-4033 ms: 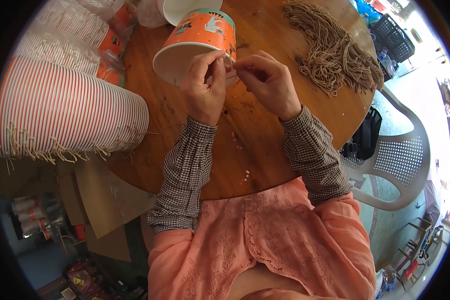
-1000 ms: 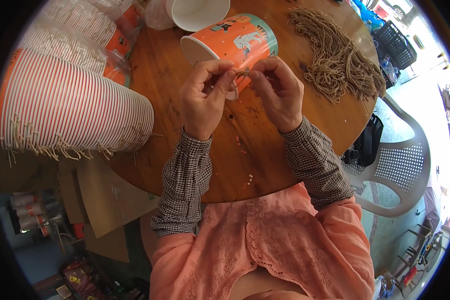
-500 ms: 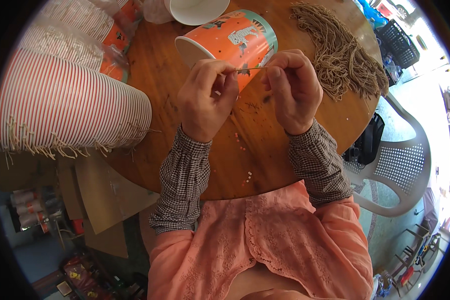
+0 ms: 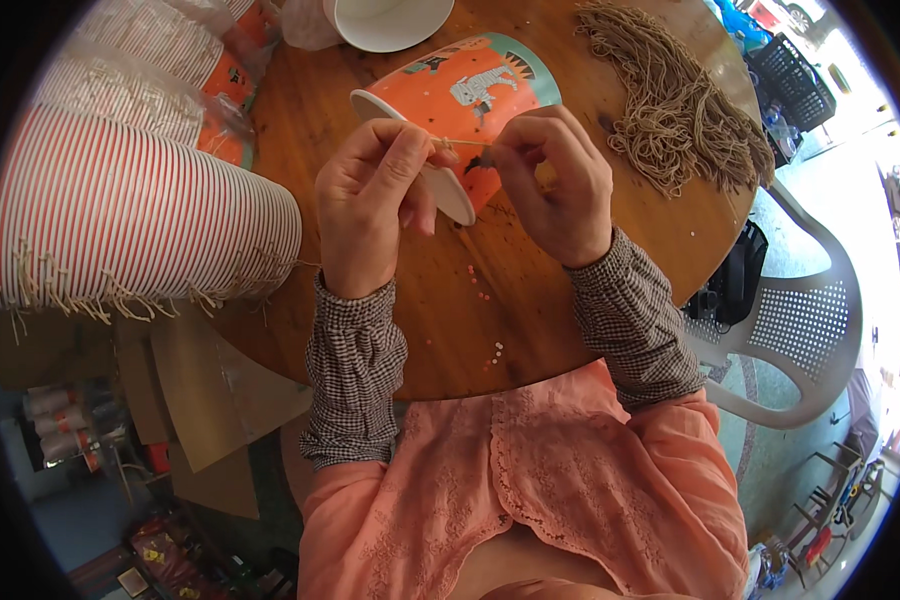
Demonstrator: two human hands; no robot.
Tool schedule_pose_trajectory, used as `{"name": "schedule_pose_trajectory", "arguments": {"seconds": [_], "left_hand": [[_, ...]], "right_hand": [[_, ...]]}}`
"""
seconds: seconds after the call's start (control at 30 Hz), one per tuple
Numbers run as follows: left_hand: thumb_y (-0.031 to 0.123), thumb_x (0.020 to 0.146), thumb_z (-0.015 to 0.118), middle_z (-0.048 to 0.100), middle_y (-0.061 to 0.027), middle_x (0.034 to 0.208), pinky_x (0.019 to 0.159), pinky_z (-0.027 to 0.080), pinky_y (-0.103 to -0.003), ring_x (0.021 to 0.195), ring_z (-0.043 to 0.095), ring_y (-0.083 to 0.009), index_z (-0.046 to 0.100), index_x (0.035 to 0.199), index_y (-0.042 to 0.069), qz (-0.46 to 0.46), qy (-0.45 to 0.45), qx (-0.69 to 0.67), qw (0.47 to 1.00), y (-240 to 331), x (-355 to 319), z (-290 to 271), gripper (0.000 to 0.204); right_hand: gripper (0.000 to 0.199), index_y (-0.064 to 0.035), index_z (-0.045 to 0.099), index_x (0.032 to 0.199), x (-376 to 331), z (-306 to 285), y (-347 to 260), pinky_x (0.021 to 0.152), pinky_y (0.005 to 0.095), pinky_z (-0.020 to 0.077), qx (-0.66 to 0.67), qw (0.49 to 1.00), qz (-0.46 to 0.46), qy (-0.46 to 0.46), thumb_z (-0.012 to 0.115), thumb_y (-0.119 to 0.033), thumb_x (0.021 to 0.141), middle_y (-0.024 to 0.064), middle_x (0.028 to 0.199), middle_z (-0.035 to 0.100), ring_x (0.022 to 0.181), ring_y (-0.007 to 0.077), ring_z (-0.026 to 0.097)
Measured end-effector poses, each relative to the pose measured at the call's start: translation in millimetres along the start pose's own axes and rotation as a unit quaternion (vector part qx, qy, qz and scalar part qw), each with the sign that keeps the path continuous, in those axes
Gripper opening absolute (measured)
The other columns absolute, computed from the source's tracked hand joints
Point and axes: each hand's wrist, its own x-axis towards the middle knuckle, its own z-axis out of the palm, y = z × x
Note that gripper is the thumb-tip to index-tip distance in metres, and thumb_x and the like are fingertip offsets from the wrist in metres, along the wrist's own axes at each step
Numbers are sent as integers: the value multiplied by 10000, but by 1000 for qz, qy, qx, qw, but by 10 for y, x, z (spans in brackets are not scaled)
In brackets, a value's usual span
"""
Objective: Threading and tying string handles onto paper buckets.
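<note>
A short tan string [image 4: 467, 142] is stretched between my two hands. My left hand [image 4: 362, 205] pinches one end of it between thumb and forefinger, close to the bucket's rim. The other end is in the closed fingers of my right hand [image 4: 560, 185]. Just behind them an orange paper bucket [image 4: 440, 105] with a teal base and a grey animal print lies on its side, its open mouth toward the left. Whether the string passes through the bucket's wall is hidden by my fingers. A loose bundle of tan strings [image 4: 675, 110] lies to the far right.
On the left lies a long nested stack of buckets [image 4: 150, 200] with knotted string ends along its lower side. Plastic-wrapped stacks [image 4: 135, 80] lie behind it. A white bucket [image 4: 392, 22] stands at the back. Small paper dots [image 4: 497, 352] litter the round wooden table [image 4: 450, 320]. A grey chair [image 4: 800, 320] stands at right.
Both hands have shifted left and slightly nearer, the left tilting outward, with the string still between them. The orange bucket has turned slightly, and its rim shows more below my fingers.
</note>
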Motion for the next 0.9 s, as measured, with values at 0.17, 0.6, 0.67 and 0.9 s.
{"name": "schedule_pose_trajectory", "arguments": {"seconds": [0.17,0.6,0.67,0.9], "left_hand": [[222,938,624,624,-1,762,470,316,-173,543,475,-37,631,900,30,-10,-4,-35,999,-68,26,-86,197],[172,932,629,625,-31,827,653,465,-210,713,564,-73,659,927,-39,148,-41,176,972,-179,13,73,213],[153,930,628,623,-40,843,657,469,-211,722,570,-76,655,928,-44,142,-57,185,971,-218,17,47,199],[111,940,602,613,-28,831,687,474,-209,767,582,-73,643,893,-38,52,-78,133,987,-183,-14,94,162]], "right_hand": [[133,-35,588,900,-6,-3,-36,516,282,486,9,1000,-12,10,649,16,794,66,852,596,623,174,591],[133,-38,619,898,14,-27,-137,527,293,479,28,998,-24,-53,676,-12,781,66,808,573,623,178,593],[122,-32,619,900,5,-30,-101,530,282,474,29,999,-12,-42,674,-13,794,62,803,574,620,163,586],[99,-6,614,917,-37,4,36,576,240,460,105,990,89,-26,661,-23,832,46,785,583,648,106,569]]}}
